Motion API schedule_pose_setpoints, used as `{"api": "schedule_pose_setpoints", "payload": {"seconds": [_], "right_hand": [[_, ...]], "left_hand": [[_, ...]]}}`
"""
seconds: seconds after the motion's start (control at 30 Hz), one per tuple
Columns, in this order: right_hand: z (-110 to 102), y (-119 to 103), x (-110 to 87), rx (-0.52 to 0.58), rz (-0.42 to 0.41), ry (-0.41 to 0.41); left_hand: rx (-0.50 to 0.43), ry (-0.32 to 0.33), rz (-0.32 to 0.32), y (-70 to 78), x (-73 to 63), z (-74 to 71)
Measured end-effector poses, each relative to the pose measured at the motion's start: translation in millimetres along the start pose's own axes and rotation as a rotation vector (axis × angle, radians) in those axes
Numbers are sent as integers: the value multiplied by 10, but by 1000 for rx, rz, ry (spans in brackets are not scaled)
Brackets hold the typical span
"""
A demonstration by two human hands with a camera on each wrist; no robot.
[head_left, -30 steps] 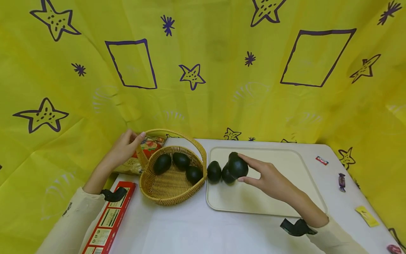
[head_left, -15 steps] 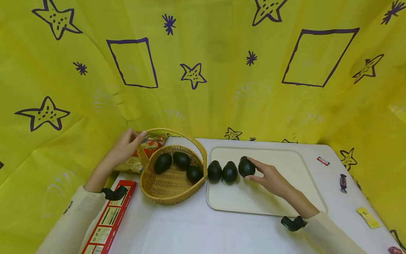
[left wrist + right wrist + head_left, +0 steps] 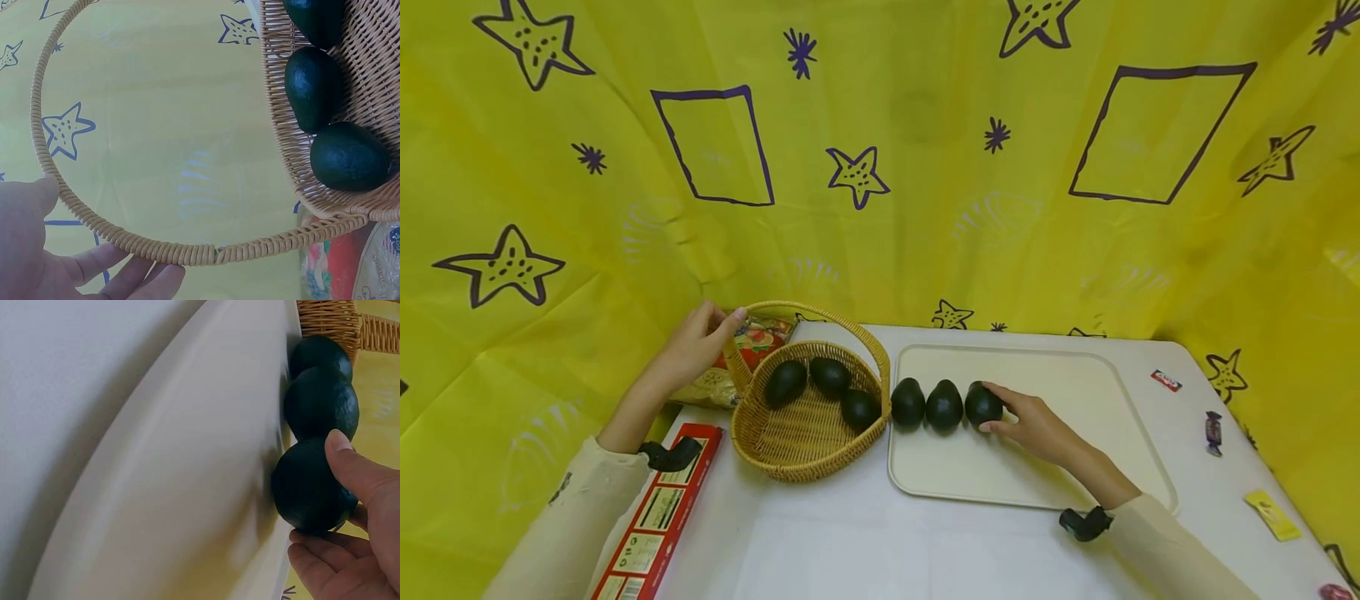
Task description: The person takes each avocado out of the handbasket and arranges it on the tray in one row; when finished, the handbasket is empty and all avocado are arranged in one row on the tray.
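Observation:
My right hand (image 3: 1037, 427) pinches a dark green avocado (image 3: 982, 406) between thumb and fingers, at the right end of a row on the cream tray (image 3: 1086, 396). Two more avocados stand to its left, the middle one (image 3: 944, 407) and the left one (image 3: 907, 403) near the basket. In the right wrist view the held avocado (image 3: 306, 487) sits on the tray surface. My left hand (image 3: 700, 343) holds the arched handle (image 3: 156, 250) of the wicker basket (image 3: 793, 442), thumb on one side and fingers on the other. Inside the basket lie three avocados, one of them (image 3: 350, 156) nearest the handle's base.
Behind the basket's left side are food packets (image 3: 760, 342). A long red box (image 3: 658, 517) lies under the left forearm. Small wrapped sweets, including a purple one (image 3: 1213, 433) and a yellow one (image 3: 1272, 514), lie right of the tray. A yellow curtain (image 3: 917, 242) hangs behind the table.
My right hand has moved the avocado right, from in front of the middle one, and lowered it onto the tray beside the row. The left hand stays on the handle.

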State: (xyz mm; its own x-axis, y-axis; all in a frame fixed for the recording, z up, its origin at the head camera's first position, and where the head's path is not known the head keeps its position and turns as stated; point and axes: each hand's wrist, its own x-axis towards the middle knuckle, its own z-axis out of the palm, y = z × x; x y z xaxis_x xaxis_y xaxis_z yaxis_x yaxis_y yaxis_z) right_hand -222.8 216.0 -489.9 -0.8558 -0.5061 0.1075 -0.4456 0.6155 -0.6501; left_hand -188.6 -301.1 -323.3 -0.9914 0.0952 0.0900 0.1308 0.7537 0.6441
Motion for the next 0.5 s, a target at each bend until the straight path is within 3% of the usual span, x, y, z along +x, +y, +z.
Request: {"api": "schedule_pose_setpoints", "payload": {"seconds": [0.5], "right_hand": [[-10, 1, 54, 3, 0, -41]], "left_hand": [[-3, -5, 5, -21, 14, -1]]}}
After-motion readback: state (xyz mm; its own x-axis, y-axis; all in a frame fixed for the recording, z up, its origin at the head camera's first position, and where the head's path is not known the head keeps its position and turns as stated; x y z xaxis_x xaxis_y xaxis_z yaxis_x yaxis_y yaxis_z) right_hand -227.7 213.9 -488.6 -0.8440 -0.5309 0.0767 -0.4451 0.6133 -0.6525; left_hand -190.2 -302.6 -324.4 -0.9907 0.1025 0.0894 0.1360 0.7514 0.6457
